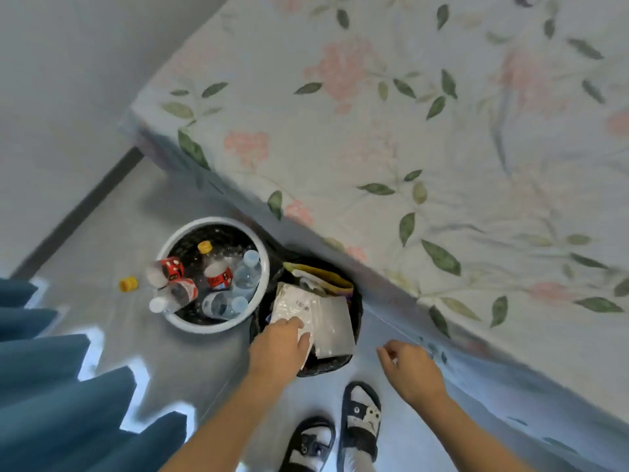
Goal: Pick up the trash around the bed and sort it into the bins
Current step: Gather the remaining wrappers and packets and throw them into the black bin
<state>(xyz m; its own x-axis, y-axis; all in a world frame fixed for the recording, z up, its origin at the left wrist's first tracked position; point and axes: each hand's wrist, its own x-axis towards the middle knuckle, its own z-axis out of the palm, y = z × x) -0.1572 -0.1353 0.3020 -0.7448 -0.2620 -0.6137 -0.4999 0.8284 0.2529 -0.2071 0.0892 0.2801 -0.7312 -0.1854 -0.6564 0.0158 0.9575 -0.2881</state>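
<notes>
Two bins stand on the floor beside the bed. The white-rimmed bin (218,330) holds several plastic bottles (246,272). The black bin (326,366) to its right holds paper and plastic wrappers, with a white plastic packet (306,310) on top. My left hand (279,345) reaches over the black bin's near rim and its fingers press on that white packet. My right hand (406,364) hovers to the right of the black bin with fingers loosely curled; nothing shows in it. A yellow bottle cap (128,284) lies on the floor left of the white-rimmed bin.
The bed (408,131), under a floral sheet, fills the upper right, its edge running diagonally just behind the bins. Blue curtain folds (61,396) hang at the lower left. My sandalled feet (340,434) stand on the grey floor below the black bin. A wall rises at upper left.
</notes>
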